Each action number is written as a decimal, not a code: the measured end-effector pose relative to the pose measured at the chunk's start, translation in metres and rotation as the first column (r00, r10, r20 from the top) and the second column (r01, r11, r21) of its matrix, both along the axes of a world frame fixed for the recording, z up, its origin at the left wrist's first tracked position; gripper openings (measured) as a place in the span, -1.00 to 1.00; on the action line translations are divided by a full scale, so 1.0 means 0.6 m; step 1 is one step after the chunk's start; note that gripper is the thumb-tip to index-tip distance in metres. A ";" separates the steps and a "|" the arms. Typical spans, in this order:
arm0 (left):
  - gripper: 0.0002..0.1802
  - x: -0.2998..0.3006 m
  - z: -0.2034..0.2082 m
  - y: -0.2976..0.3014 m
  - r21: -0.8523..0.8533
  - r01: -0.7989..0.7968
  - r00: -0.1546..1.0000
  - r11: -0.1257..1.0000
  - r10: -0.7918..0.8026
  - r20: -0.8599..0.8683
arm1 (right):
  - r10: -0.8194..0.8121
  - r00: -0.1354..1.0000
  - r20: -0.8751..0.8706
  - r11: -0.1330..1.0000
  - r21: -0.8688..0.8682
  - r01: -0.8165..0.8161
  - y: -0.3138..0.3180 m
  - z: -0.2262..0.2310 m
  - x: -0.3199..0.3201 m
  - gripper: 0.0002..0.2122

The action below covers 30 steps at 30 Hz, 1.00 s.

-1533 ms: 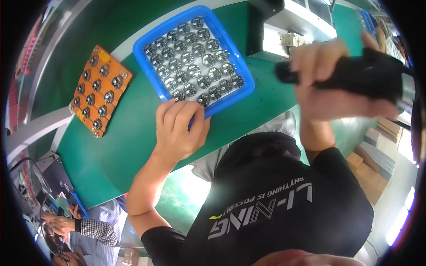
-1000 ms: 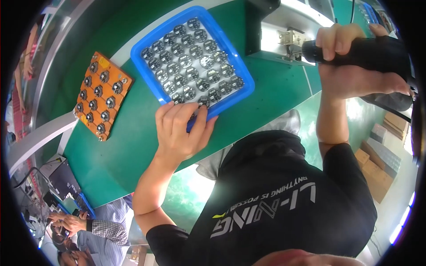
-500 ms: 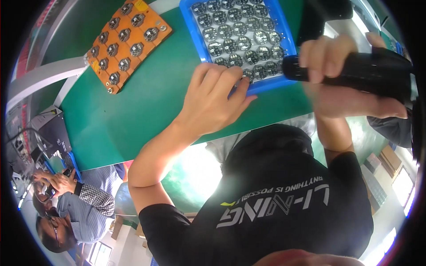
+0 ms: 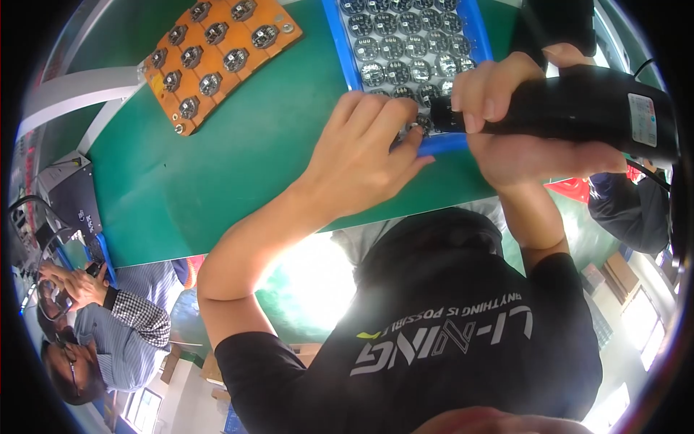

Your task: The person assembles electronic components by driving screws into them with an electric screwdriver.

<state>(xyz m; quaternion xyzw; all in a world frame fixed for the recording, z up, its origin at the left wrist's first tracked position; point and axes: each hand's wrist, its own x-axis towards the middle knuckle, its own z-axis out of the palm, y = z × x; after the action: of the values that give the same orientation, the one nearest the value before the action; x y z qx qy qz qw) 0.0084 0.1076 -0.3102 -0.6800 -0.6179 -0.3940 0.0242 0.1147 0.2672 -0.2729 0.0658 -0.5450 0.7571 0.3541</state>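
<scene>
A smooth, rounded black tool (image 4: 571, 108) is being gripped by the right hand (image 4: 517, 155); a blue tray (image 4: 452, 142) is being overlapped by the left hand (image 4: 365, 148), its hold unclear.

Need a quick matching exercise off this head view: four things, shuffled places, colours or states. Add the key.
1. board
2. tray
3. handheld tool
4. left hand

A. black, gripped in the right hand
B. blue, holding rows of round parts
C. bare, at the tray's near edge
D. orange, left of the tray

Pairs: 1-D, 2-B, 3-A, 4-C
</scene>
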 end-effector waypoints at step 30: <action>-0.64 0.004 0.015 -0.006 -0.111 0.012 1.000 0.994 -0.012 0.006 | -0.274 0.956 -0.109 0.961 -0.069 0.268 0.080 0.082 0.068 -0.02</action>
<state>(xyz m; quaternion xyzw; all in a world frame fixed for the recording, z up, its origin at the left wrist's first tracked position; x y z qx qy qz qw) 0.0105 0.1040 -0.3011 -0.6830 -0.6348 -0.3609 -0.0174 0.1554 0.3154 -0.2236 0.0253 -0.5066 0.7107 0.4875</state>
